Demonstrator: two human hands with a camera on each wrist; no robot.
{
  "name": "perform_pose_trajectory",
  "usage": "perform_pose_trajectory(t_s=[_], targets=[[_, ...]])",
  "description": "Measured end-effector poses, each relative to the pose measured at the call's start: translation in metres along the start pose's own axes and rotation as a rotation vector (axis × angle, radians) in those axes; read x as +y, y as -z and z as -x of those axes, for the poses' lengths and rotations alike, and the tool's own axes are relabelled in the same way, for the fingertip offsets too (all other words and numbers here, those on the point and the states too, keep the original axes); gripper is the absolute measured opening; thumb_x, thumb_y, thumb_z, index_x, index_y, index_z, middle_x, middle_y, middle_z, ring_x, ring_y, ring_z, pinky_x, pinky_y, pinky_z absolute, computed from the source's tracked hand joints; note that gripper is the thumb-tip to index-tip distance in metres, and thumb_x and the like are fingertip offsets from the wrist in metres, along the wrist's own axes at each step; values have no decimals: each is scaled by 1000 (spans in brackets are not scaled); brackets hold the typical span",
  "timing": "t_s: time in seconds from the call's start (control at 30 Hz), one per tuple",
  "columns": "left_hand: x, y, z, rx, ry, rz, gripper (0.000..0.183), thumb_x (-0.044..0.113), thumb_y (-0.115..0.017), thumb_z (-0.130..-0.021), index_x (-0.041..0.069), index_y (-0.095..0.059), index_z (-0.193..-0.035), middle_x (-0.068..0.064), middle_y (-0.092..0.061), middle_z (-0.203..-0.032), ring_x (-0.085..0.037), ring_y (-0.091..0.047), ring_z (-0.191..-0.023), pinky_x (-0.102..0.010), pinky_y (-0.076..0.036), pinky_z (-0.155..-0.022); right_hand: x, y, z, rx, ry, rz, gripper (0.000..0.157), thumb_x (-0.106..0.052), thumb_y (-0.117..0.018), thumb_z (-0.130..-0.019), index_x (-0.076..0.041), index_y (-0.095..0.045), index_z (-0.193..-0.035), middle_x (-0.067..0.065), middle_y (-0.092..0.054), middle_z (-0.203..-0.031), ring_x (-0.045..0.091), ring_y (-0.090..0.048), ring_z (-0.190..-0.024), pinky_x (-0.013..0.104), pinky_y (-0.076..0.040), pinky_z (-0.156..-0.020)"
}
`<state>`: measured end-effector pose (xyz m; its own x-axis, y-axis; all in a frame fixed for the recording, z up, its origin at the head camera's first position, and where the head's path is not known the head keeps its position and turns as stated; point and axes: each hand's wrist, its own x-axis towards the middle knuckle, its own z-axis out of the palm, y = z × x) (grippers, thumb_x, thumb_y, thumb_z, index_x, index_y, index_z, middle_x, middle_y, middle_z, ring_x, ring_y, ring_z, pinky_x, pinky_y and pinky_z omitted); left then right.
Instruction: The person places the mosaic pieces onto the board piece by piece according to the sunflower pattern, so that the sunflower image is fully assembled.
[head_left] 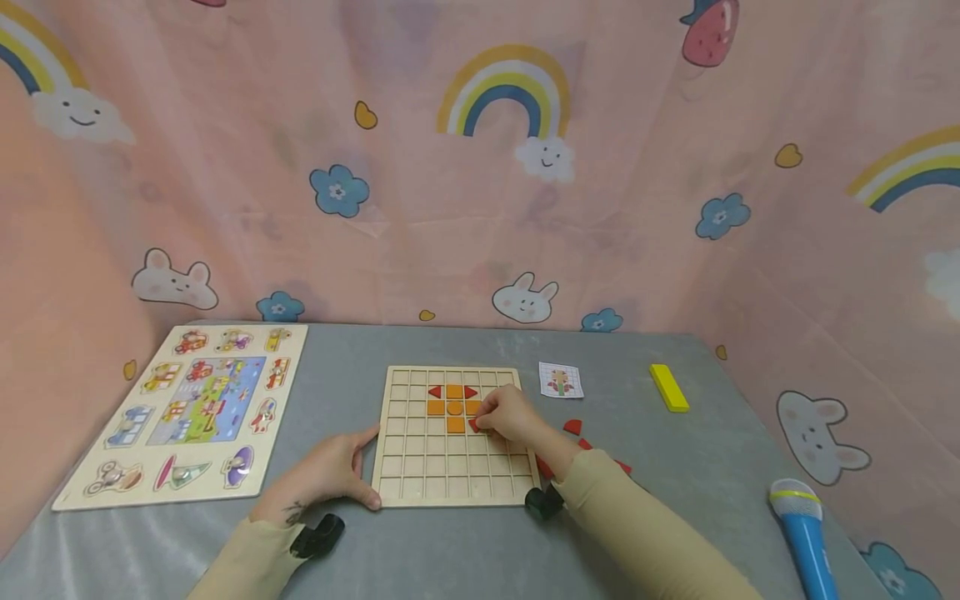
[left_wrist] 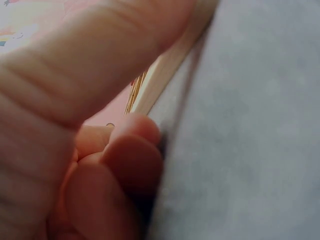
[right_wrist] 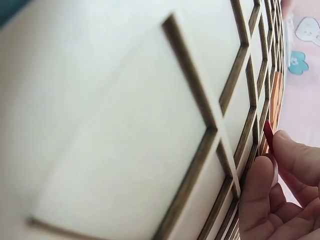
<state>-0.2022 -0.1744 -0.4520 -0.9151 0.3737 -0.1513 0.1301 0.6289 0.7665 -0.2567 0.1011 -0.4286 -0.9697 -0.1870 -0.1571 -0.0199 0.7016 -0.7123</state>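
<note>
A wooden grid board (head_left: 420, 464) lies flat in front of me. Around its centre sit several orange squares (head_left: 454, 391), an orange round piece (head_left: 454, 407) and two red triangles (head_left: 435, 392). My right hand (head_left: 513, 417) pinches a small red piece (right_wrist: 269, 136) between thumb and fingertip, over a cell just right of the lowest orange square. Its exact shape is partly covered by the fingers. Along the board's left edge rests my left hand (head_left: 326, 477), thumb at the near corner and forefinger farther up, spread apart.
Loose red pieces (head_left: 573, 427) lie right of the board, partly behind my right forearm. Beyond them are a pattern card (head_left: 560, 381) and a yellow block (head_left: 669, 388). A blue toy microphone (head_left: 806, 533) lies at the right edge, a picture puzzle board (head_left: 180, 483) at the left.
</note>
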Motion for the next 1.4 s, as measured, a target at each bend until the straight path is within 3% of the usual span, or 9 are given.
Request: perform_pose_trajectory(t_s=[0.3,0.5,0.67,0.83,1.03,1.23,1.4], targets=[[0,-1,1,-3,-18,4,116,21,-92,-43,-3,-34,-141,-1,-50,-54,-12,-41,-46,-26,-33,-42,0,2,2,-13,-11,-39,5,-3,-69,-79,-1,-69,-74,4,-60,-65,13,-50,-49,24,-43,-49],[1,-1,1,-13,9,3,116,22,-92,-44,-2,-34,-141,-2,-51,-56,-11,-42,-47,-26,-33,-43,-3,32,10,10,-16,-82,14,-4,-64,-83,3,-68,-94,10,-63,-79,19,-53,-60,32,-48,-56],[2,0,1,-12,27,-6,116,22,-92,-44,-1,-33,-142,-3,-51,-56,-11,-43,-47,-25,-33,-43,9,69,26,78,-8,4,19,-6,-63,-84,4,-67,-99,11,-64,-86,19,-53,-64,30,-45,-57],[3,1,1,-6,26,-15,115,21,-92,-44,-2,-34,-141,-2,-51,-56,-11,-42,-46,-25,-33,-43,38,90,47,74,-44,105,17,-4,-62,-84,7,-67,-96,13,-65,-87,18,-55,-74,31,-49,-67],[4,1,3,-6,13,-1,115,20,-92,-44,-3,-34,-141,-3,-50,-55,-12,-42,-46,-26,-33,-43,72,98,69,7,-222,256,20,-5,-64,-83,4,-66,-100,12,-62,-95,22,-57,-82,39,-51,-74],[4,0,2,-8,19,-8,115,20,-92,-45,-4,-33,-141,-2,-50,-55,-12,-42,-47,-26,-33,-44,91,101,85,-21,-223,409,17,-2,-66,-78,3,-68,-94,9,-64,-85,19,-55,-74,37,-50,-67],[3,0,1,-7,38,-19,115,21,-92,-45,-2,-34,-141,-3,-51,-56,-12,-43,-47,-26,-32,-44,90,98,94,3,-216,438,18,-4,-66,-79,-1,-69,-96,8,-65,-86,18,-54,-73,36,-48,-66]])
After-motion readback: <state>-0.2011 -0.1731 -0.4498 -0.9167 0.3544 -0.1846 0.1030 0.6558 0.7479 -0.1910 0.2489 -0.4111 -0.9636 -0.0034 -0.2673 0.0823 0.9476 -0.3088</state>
